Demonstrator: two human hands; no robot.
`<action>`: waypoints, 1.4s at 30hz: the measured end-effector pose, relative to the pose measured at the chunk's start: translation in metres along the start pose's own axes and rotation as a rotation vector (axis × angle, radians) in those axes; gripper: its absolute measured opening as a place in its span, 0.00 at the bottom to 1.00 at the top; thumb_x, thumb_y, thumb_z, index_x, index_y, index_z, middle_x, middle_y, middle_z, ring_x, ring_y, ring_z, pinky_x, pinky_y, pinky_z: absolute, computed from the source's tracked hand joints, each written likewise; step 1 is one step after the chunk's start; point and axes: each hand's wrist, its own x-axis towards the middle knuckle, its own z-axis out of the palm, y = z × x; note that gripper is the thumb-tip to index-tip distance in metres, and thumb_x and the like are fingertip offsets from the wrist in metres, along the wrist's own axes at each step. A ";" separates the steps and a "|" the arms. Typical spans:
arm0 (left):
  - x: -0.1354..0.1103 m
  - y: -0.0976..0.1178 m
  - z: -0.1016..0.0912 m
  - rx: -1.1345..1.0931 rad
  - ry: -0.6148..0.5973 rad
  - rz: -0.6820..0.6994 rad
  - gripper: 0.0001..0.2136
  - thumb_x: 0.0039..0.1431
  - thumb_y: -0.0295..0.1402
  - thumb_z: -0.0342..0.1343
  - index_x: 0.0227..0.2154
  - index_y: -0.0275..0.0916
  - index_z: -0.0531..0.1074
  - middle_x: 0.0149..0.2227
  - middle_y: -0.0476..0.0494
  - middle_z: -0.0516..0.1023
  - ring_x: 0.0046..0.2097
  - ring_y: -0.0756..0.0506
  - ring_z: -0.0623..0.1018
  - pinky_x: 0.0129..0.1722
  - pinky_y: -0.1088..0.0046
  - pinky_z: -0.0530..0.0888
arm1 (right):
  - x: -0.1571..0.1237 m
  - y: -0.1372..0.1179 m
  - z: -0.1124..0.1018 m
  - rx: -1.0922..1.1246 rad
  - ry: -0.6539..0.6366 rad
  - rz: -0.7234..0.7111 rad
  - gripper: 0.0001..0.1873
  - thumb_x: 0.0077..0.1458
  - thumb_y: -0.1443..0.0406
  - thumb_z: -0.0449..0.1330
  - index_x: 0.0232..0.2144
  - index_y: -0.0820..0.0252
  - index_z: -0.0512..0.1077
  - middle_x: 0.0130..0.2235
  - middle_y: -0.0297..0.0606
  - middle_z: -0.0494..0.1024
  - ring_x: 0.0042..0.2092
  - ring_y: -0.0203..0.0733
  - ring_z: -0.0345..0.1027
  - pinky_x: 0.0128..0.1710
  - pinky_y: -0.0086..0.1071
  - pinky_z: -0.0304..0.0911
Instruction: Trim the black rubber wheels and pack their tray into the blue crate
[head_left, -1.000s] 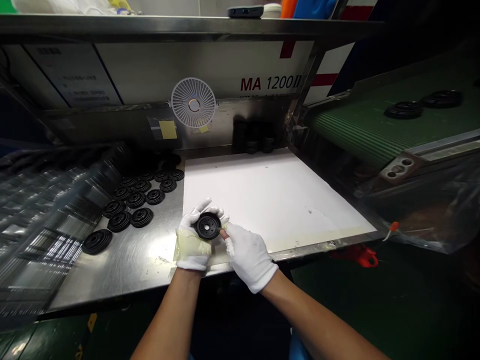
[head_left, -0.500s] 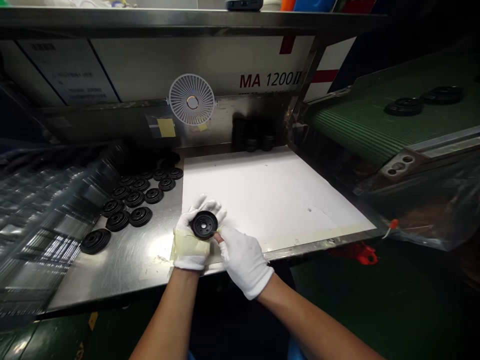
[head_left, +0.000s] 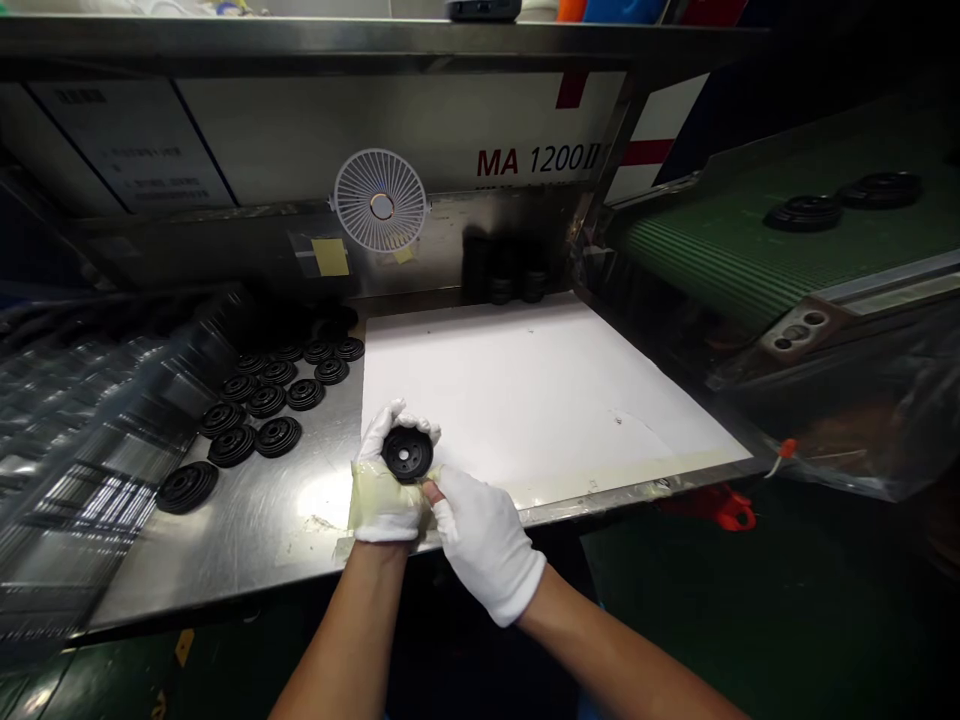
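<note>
A round black plastic wheel (head_left: pixel 407 455) with a centre hole and smaller holes around it rests tilted in my left hand (head_left: pixel 384 495). That hand wears a white glove, its palm covered in pale yellow, and its fingers curl around the wheel's far and left edge. At the wheel's lower right edge is my right hand (head_left: pixel 484 535), also white-gloved, with a bare thumb tip showing. Its fingers are pressed together. Whatever they may pinch is hidden or too small to name. Several similar black wheels (head_left: pixel 277 437) lie on the metal table to the left.
A white sheet (head_left: pixel 510 390) covers much of the metal table (head_left: pixel 247 530). Blurred clear plastic trays (head_left: pixel 97 430) stand at left. Behind is a small fan (head_left: pixel 381 203), with dark stacked parts (head_left: pixel 501 285) nearby. A green conveyor (head_left: pixel 720 240) at right carries two black parts.
My left fingers have curled more over the wheel, and the wheel has tipped a little. My right hand has shifted slightly down, staying by the wheel's lower edge. The view has moved slightly.
</note>
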 end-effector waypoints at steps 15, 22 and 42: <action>-0.017 0.002 0.024 -0.087 0.062 -0.082 0.05 0.55 0.29 0.53 0.28 0.33 0.72 0.27 0.46 0.71 0.32 0.48 0.74 0.39 0.66 0.76 | -0.005 0.035 -0.048 0.181 -0.039 0.099 0.17 0.63 0.58 0.41 0.39 0.56 0.67 0.35 0.38 0.73 0.37 0.43 0.66 0.38 0.37 0.60; -0.024 -0.008 0.034 -0.120 0.144 -0.146 0.03 0.54 0.28 0.54 0.28 0.35 0.72 0.26 0.47 0.72 0.30 0.49 0.74 0.38 0.67 0.77 | -0.006 0.013 -0.038 0.088 -0.001 0.019 0.12 0.59 0.62 0.45 0.30 0.56 0.67 0.30 0.36 0.73 0.31 0.40 0.66 0.30 0.33 0.57; -0.040 0.005 0.021 0.070 -0.025 -0.686 0.16 0.53 0.36 0.58 0.43 0.33 0.69 0.47 0.35 0.74 0.45 0.33 0.76 0.32 0.64 0.78 | -0.021 0.110 -0.112 1.028 0.247 0.494 0.25 0.42 0.52 0.66 0.42 0.55 0.74 0.42 0.47 0.76 0.39 0.51 0.72 0.39 0.45 0.69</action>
